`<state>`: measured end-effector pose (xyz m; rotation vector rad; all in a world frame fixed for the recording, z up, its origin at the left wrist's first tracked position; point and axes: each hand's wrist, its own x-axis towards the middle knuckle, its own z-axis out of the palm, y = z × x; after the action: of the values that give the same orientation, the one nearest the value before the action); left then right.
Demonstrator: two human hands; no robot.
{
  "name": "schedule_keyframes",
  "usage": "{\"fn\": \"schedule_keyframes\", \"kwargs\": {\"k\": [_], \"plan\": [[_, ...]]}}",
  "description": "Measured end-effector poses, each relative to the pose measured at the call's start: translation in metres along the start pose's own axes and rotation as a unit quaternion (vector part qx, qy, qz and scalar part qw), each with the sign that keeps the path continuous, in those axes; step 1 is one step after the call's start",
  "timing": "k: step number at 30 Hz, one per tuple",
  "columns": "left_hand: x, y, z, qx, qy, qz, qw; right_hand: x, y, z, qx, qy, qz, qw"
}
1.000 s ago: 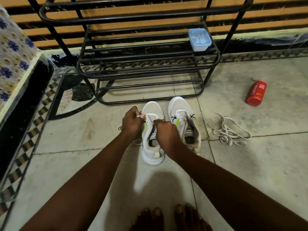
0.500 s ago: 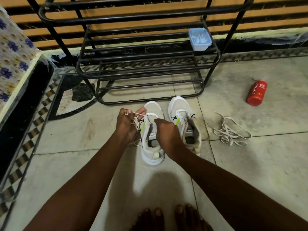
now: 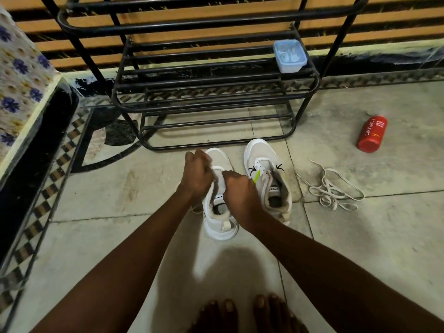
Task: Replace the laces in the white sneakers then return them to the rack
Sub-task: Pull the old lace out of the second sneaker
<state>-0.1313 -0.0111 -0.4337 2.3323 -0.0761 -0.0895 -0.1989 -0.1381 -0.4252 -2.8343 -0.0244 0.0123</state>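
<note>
Grey tiled floor carries black rack; blue tub on its shelf, contents unclear. Grips of left hand and right hand pinch sneaker lace.

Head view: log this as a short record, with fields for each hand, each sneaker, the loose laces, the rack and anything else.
left hand: fingers curled on lace at front eyelets of left sneaker
right hand: pinches the same lace, close beside left hand
left sneaker: on floor, toe towards rack, being laced
right sneaker: on floor beside it, untouched
loose laces: tangled pile on floor, right of sneakers
rack: black, no shoes seen on it; blue tub on a shelf
bottle: red, lying on floor, far right
</note>
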Motion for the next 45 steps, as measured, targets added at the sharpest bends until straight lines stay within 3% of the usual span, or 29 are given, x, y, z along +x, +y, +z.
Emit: {"fn": "schedule_keyframes", "kwargs": {"k": [2,4,12,22,26,30,33,38,42,45], "plan": [[-0.002,0.002,0.003,0.117,0.003,0.046,0.992,0.000,0.000,0.000,-0.002,0.003,0.001,1.000],[0.000,0.004,0.002,0.159,-0.002,0.054,0.986,0.000,-0.001,-0.001,-0.003,0.007,0.003,1.000],[0.008,-0.002,-0.012,0.027,-0.051,-0.072,0.996,0.004,0.004,-0.002,0.006,0.008,0.007,1.000],[0.009,-0.002,-0.008,0.112,-0.058,-0.006,0.992,0.003,0.005,-0.001,0.020,0.041,0.013,0.999],[0.006,-0.011,-0.013,0.032,-0.070,-0.026,0.997,0.006,0.014,-0.004,0.024,0.042,0.037,0.998],[-0.001,-0.020,-0.013,-0.023,-0.034,-0.044,0.998,0.007,0.016,-0.005,0.035,0.026,0.029,0.999],[-0.011,-0.029,-0.014,0.013,-0.023,-0.042,0.999,0.008,0.016,-0.006,0.059,0.025,0.016,0.998],[-0.043,-0.046,-0.022,0.105,-0.117,-0.076,0.985,0.007,0.015,-0.008,0.092,0.064,0.013,0.994],[-0.068,-0.071,-0.016,0.205,-0.099,0.014,0.974,0.005,0.011,-0.008,0.106,0.104,0.012,0.989],[-0.075,-0.083,-0.013,0.173,-0.063,0.102,0.978,0.004,0.009,-0.008,0.122,0.117,-0.007,0.986]]}}
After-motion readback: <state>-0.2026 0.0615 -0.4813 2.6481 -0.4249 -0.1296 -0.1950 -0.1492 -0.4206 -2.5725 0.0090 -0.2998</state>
